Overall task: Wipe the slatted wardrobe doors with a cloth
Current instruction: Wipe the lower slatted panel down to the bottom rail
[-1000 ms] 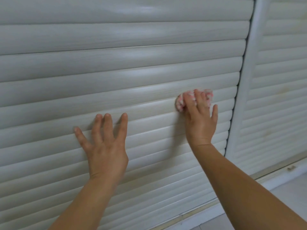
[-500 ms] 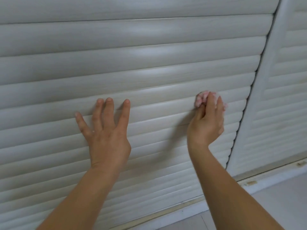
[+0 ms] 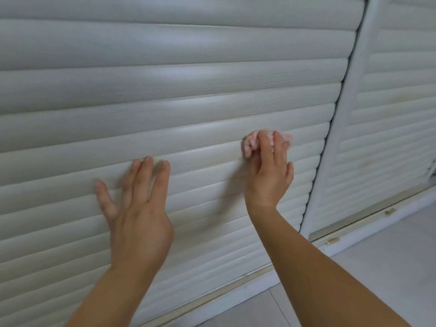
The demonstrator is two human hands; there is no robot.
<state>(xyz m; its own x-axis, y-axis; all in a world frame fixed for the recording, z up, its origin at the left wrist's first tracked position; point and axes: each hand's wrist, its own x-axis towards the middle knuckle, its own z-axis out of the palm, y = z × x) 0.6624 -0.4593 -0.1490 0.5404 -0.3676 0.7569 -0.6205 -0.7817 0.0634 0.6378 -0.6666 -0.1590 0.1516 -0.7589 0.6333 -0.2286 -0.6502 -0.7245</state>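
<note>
1. The cloth [image 3: 250, 143] is a small pink wad pressed against a slat of the left slatted door [image 3: 165, 114], to the left of the door's white frame post [image 3: 339, 128] and about halfway down the visible panel.
2. It looks soft, light and easily crushed; bunched as it is, it should mould into the rounded slats and the grooves between them. Best taken as a ball under the fingertips, with enough left proud to meet the surface.
3. The right hand [image 3: 269, 175] bears on it, fingers bent over the wad and pinning it to the slat, thumb out to the side nearer the post.
4. The left hand [image 3: 139, 208] lies flat on the same door, well to the left of the cloth and a little lower, fingers straight and spread, holding nothing; it probably steadies the panel.
5. The slats seem stiff, smooth and fairly slick, so the wad should glide along them.
6. Right of the post stands a second slatted door [image 3: 391, 128]; below both run a bottom track [image 3: 354, 224] and pale floor [image 3: 389, 267].
</note>
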